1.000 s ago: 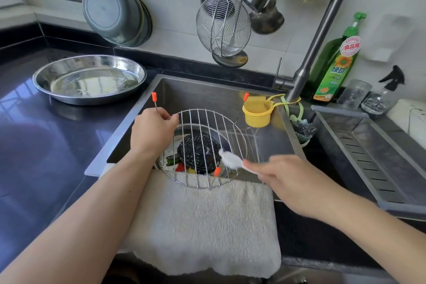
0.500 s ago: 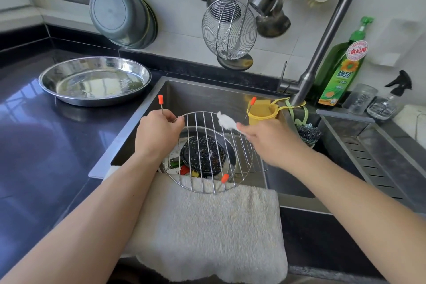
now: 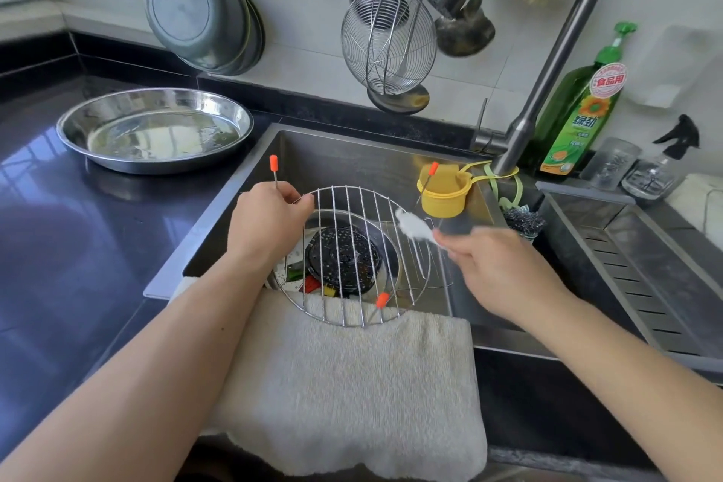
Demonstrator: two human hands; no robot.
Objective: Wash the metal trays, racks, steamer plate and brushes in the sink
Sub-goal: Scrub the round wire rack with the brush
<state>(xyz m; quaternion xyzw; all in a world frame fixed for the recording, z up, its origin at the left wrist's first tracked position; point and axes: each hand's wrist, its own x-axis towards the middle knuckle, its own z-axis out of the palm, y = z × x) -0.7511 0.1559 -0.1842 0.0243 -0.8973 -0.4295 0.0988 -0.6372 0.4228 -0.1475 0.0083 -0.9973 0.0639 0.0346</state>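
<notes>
A round wire rack (image 3: 354,231) with orange-tipped legs is held legs-up over the sink (image 3: 344,156). My left hand (image 3: 266,223) grips its left rim. My right hand (image 3: 497,266) holds a small white brush (image 3: 412,225) whose head touches the rack's right side; the hand is blurred. Below the rack lie a black perforated steamer plate (image 3: 342,260) and a second wire rack (image 3: 424,266), among coloured scraps. A round metal tray (image 3: 154,129) sits wet on the counter to the left.
A folded white towel (image 3: 352,383) covers the sink's front edge. A yellow cup (image 3: 444,190) and a steel scourer (image 3: 522,219) hang by the faucet (image 3: 547,63). A green detergent bottle (image 3: 583,117) and a drain tray (image 3: 641,270) stand right. Ladles, a strainer (image 3: 387,39) and bowls (image 3: 199,16) hang on the wall.
My right hand swept the brush from the rack's near edge up to its far edge, then back down and right to the rack's right side. My left hand kept holding the rack.
</notes>
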